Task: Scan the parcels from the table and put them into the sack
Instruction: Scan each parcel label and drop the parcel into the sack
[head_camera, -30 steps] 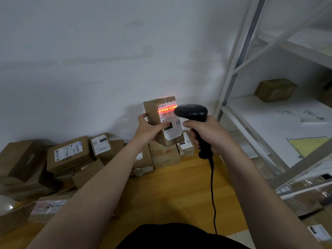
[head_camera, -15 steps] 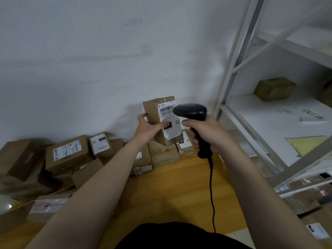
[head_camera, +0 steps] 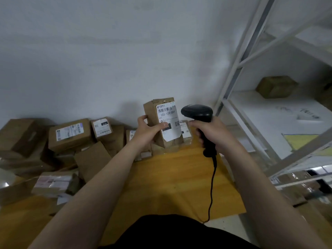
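While my left hand (head_camera: 147, 129) clamps the parcel (head_camera: 162, 123) upright above the tabletop (head_camera: 172, 177), my right (head_camera: 212, 131) grips the scanner (head_camera: 197, 114); no beam shows, so bagging probably comes next, sack unseen.

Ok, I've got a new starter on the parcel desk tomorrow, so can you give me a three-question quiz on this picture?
1. True or false: the left hand holds the upright parcel with its shipping label facing the camera.
2. What does the right hand grip?
A. a tape gun
B. a corded barcode scanner
C. a marker pen
3. Fill in: the other parcels are piled on the wooden table against the ____.

Key: 1 true; 2 B; 3 wall
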